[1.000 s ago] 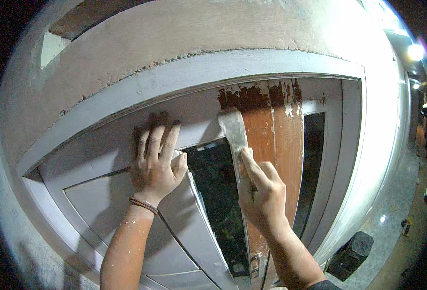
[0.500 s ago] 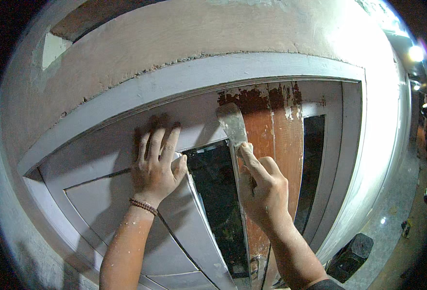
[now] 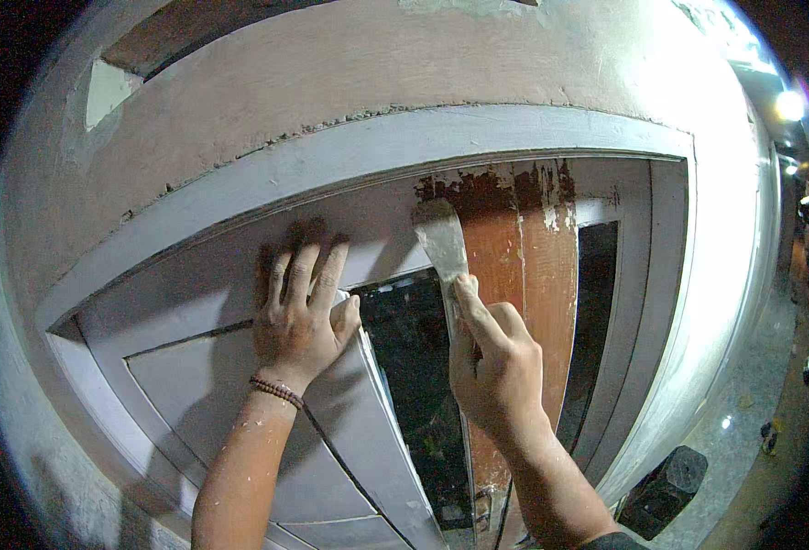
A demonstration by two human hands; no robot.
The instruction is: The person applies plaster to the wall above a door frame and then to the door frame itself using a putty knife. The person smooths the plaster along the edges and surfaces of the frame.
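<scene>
My right hand [image 3: 496, 357] grips a putty knife [image 3: 441, 240], its wide, paint-smeared blade pointing up. The blade's tip lies against the pale painted top of the door [image 3: 359, 215], at the edge of a scraped strip [image 3: 491, 238] of bare orange-brown wood. Dark, ragged patches mark the top of that strip. My left hand [image 3: 302, 302] rests flat on the pale door, left of the dark glass pane [image 3: 414, 367], with fingers apart and nothing held. The putty knife's handle is mostly hidden in my right fist.
A pale door frame [image 3: 359, 133] runs round the door under a plastered wall [image 3: 377, 64]. A second dark glass pane [image 3: 597, 284] stands right of the bare wood. Lower right, a dark boxy object [image 3: 666, 490] sits on the floor. Bright lamps [image 3: 789, 105] shine at far right.
The whole view has shifted slightly. Both hands stay in nearly the same places, and the putty knife's blade remains near the paint edge, its angle barely altered.
</scene>
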